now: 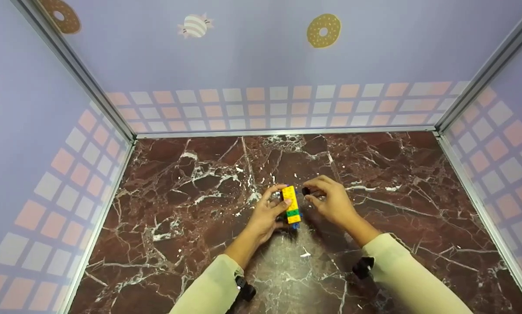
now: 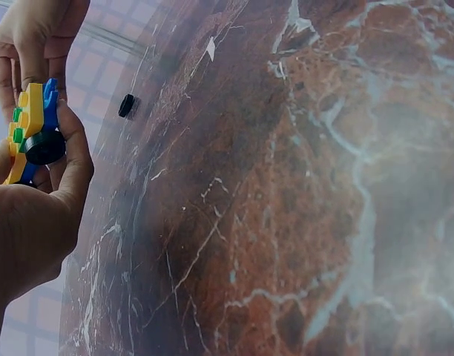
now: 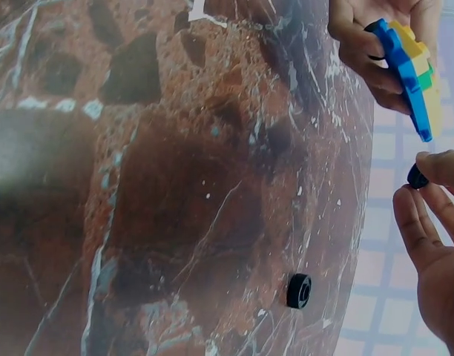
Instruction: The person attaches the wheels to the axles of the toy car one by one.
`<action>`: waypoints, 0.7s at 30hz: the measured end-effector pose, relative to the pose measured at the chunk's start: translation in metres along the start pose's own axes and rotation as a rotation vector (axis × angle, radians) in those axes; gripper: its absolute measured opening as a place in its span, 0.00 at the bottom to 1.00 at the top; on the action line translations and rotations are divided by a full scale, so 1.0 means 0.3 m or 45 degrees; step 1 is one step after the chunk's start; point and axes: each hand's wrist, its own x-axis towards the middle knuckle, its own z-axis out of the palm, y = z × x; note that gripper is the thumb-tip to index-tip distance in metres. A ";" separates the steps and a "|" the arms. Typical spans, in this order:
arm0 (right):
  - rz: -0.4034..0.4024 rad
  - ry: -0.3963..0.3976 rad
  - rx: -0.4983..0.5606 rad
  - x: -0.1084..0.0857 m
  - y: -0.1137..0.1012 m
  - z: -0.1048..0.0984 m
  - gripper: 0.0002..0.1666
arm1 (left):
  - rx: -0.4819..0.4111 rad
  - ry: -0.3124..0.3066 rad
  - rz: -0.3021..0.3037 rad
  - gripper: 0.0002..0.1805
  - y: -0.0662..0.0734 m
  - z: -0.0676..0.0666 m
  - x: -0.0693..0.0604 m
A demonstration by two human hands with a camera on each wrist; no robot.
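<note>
My left hand (image 1: 265,216) grips a toy car made of building bricks (image 1: 290,203), with a yellow top, a green strip and a blue base. A black wheel (image 2: 45,147) sits on the car's blue side, partly covered by fingers. To the right, my right hand (image 1: 335,203) pinches a small black wheel (image 3: 416,176) between thumb and fingertips, a short gap away from the car. Both hands are raised above the tabletop. Another black wheel (image 3: 299,291) lies loose on the table; in the left wrist view this loose wheel (image 2: 126,105) shows beyond the hands.
The dark red marbled tabletop (image 1: 191,248) has white veins. Lilac panels with pink and white squares rise at the back (image 1: 261,65), left (image 1: 25,152) and right (image 1: 505,144), edged with metal strips. Black wrist cameras (image 1: 245,290) are strapped at both cuffs.
</note>
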 end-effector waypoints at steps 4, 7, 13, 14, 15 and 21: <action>-0.010 -0.007 0.046 0.007 -0.014 0.009 0.20 | -0.005 -0.003 -0.004 0.31 -0.003 0.003 0.001; -0.011 -0.006 0.073 0.010 -0.019 0.016 0.21 | -0.010 -0.007 -0.008 0.30 -0.003 0.006 0.000; 0.003 -0.023 0.101 0.014 -0.031 0.019 0.20 | -0.011 -0.008 -0.011 0.30 0.000 0.005 -0.002; 0.001 -0.023 0.101 0.015 -0.032 0.019 0.20 | -0.010 -0.008 -0.011 0.30 0.001 0.005 -0.003; -0.003 -0.022 0.096 0.016 -0.031 0.020 0.19 | -0.007 -0.009 -0.011 0.30 0.002 0.005 -0.003; -0.025 -0.022 0.071 0.017 -0.030 0.023 0.18 | 0.003 0.002 -0.014 0.30 0.007 0.012 -0.005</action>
